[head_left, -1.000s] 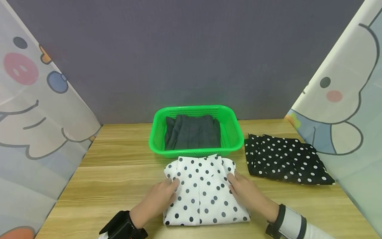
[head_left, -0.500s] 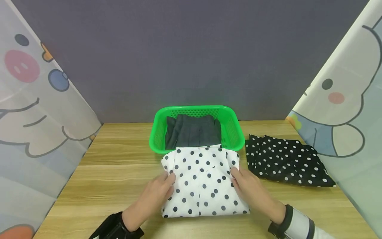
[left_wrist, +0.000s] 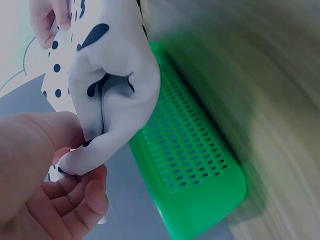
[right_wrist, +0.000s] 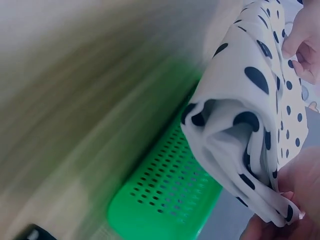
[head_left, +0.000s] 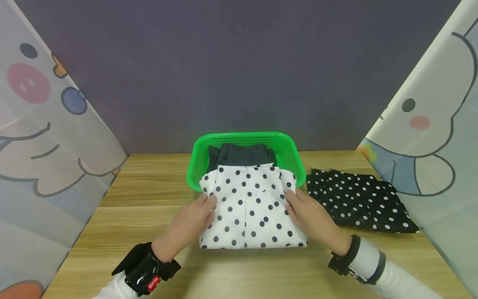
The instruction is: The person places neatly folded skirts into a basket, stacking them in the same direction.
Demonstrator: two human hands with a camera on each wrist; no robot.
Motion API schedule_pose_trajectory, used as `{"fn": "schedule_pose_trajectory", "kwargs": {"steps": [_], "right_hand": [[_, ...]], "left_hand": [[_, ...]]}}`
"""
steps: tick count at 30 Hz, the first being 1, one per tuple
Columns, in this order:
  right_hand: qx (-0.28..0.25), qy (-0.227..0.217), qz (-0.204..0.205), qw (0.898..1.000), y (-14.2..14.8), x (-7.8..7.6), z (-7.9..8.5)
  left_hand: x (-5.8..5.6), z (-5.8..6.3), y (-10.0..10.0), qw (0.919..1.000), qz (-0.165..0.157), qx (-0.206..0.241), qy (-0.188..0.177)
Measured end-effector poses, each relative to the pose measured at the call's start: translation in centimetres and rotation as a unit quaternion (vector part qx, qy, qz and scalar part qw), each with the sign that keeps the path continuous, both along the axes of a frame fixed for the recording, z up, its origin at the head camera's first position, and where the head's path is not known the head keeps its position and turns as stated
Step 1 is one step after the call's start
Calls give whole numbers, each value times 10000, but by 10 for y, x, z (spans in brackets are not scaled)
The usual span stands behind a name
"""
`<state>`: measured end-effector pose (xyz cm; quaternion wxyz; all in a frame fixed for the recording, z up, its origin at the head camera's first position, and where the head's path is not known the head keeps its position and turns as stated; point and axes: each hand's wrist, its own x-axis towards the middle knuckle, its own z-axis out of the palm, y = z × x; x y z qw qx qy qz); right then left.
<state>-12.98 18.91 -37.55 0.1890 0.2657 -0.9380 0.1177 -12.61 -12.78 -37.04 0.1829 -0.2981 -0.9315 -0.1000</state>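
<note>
A folded white cloth garment with black polka dots [head_left: 246,207] is held off the table, its far edge overlapping the front of the green basket [head_left: 293,166]. My left hand [head_left: 192,218] pinches its left side between thumb and fingers; the left wrist view shows the folded layers [left_wrist: 115,100] bulging beside the thumb. On the opposite side my right hand [head_left: 311,214] grips the right edge, and its fingers are partly hidden under the fabric. Inside the basket lies a folded dark grey garment [head_left: 242,154], its front part covered by the dotted cloth.
A folded black garment with white dots [head_left: 362,201] lies on the wooden table [head_left: 142,199] to the right of the basket. A dark grey panel [head_left: 239,74] stands behind. Cartoon-printed sheets [head_left: 422,124] flank the table on both sides.
Both hands have lifted the white dotted garment and moved it forward, away from the body. Its far edge now covers the basket's front rim and part of the grey garment.
</note>
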Motion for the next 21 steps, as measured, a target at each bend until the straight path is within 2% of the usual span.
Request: {"fn": "schedule_pose_trajectory", "kwargs": {"steps": [6,9,15,21], "right_hand": [[-33,-119,-5,9999,-3,-14,13],[-113,-213,39,9997,-4,-15,15],[-241,-438,115,9987,0,-17,18],[-281,-570,135,9979,0,-19,19]], "left_hand": [[-18,8,-3,9998,-74,116,148],[-19,8,-3,9996,-87,136,220],[-18,10,-1,9997,-100,192,89],[-17,12,2,9999,66,157,-12]]}}
